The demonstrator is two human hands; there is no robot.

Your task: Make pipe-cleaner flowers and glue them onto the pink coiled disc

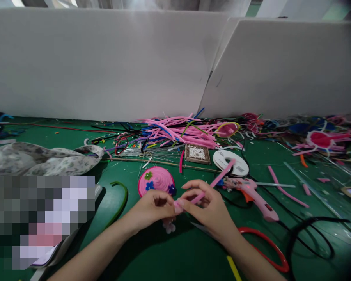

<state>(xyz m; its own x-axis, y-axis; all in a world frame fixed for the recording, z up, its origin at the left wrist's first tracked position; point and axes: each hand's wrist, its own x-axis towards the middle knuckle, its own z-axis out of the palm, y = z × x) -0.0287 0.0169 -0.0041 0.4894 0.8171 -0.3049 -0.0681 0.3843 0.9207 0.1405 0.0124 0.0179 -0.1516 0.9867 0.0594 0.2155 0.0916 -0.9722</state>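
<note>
Both hands meet over the front middle of the table around a pink pipe cleaner (223,174). My left hand (153,207) pinches its near end, which looks curled into a small loop. My right hand (206,207) has thumb and fingers closed on the same strip, whose free end sticks up to the right. Just behind my left hand lies a round pink coiled disc (160,175) with small green and blue flowers on it. A pale flower-shaped piece (169,226) shows below my fingers, partly hidden; I cannot tell what it is attached to.
A pink glue gun (256,195) with its cord lies at the right, near a white spool (240,166). Red-handled scissors (269,246) are partly under my right forearm. Pink pipe cleaners (178,130) are heaped at the back. Patterned cloth (43,158) and a blurred-out device (51,230) occupy the left.
</note>
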